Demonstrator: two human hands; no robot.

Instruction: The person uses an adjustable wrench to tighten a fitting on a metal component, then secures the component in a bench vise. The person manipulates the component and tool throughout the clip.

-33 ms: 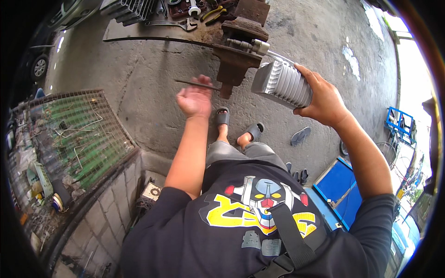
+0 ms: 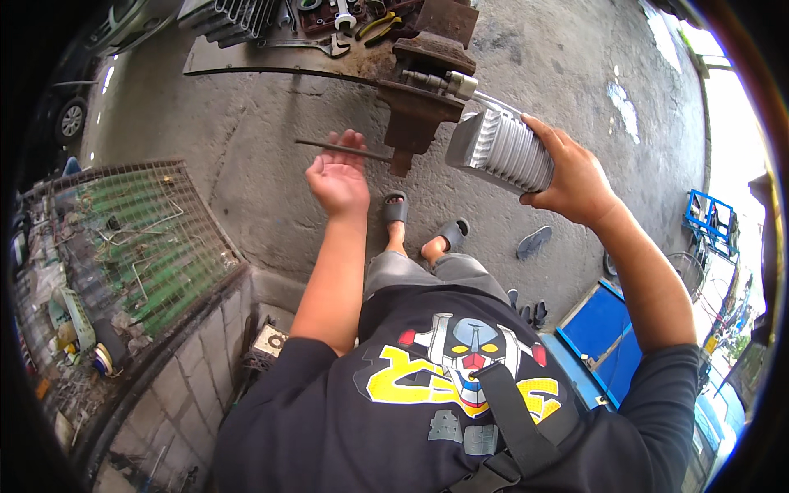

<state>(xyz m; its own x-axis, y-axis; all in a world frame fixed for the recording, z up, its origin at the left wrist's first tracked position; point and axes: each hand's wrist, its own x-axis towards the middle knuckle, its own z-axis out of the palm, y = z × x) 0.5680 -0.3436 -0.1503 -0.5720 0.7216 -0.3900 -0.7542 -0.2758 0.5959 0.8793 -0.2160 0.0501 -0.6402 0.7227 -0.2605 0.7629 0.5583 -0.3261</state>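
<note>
My left hand (image 2: 341,182) is open, palm up, with its fingers blurred and stretched behind the thin handle bar (image 2: 362,151) of a rusty bench vise (image 2: 413,115). The bar crosses in front of the fingers; whether it touches them I cannot tell. My right hand (image 2: 575,177) grips the right end of a silver finned evaporator coil (image 2: 501,152), thumb below and fingers over the top. From the coil a metal tube runs up to a fitting (image 2: 460,85) at the vise jaws.
On the bench (image 2: 238,59) lie an adjustable wrench (image 2: 333,45), yellow-handled pliers (image 2: 378,27) and more tools. A mesh-topped bin of scrap (image 2: 123,246) stands at left. Behind my feet at right are a loose slipper (image 2: 534,242) and a blue panel (image 2: 604,337).
My left hand has shifted a little to the left. The vise's handle bar reaches farther left. My right hand and the coil stay where they were.
</note>
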